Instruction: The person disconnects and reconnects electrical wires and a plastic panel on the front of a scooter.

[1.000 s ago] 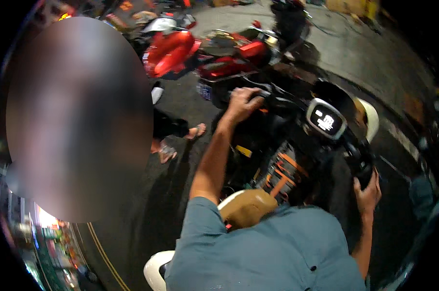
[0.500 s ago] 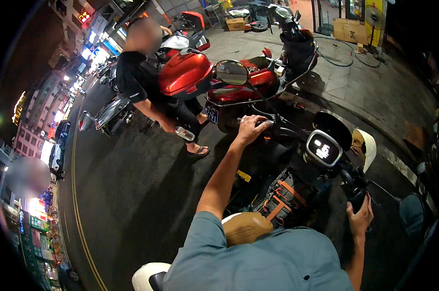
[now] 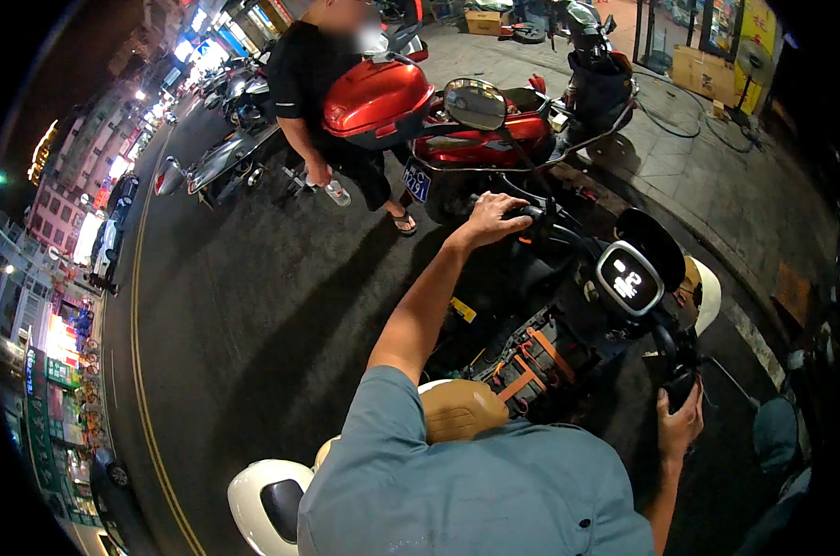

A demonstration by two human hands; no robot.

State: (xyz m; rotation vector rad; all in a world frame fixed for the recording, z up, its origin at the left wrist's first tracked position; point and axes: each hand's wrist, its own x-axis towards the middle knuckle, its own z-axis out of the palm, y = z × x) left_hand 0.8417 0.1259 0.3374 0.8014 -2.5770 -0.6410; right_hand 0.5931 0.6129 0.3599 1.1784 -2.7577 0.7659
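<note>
Evidently, the left hand (image 3: pixel 496 221) and right hand (image 3: pixel 682 422) grasp the black cylindrical handlebar grips (image 3: pixel 680 384) flanking the pale-rimmed rounded display (image 3: pixel 630 278), presumably for balanced steering.

There go the digits on the lit dashboard display (image 3: pixel 630 278), they've changed! The person in black (image 3: pixel 299 79) has shifted in closer behind the red top case (image 3: pixel 378 97), and more white rounded shell (image 3: pixel 247 510) shows.

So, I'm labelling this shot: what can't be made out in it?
Head view: right handlebar grip, mostly covered by the right hand.
Head view: face of the bystander, blurred out.
Head view: most of the tan seat, hidden by the shirt.
</note>
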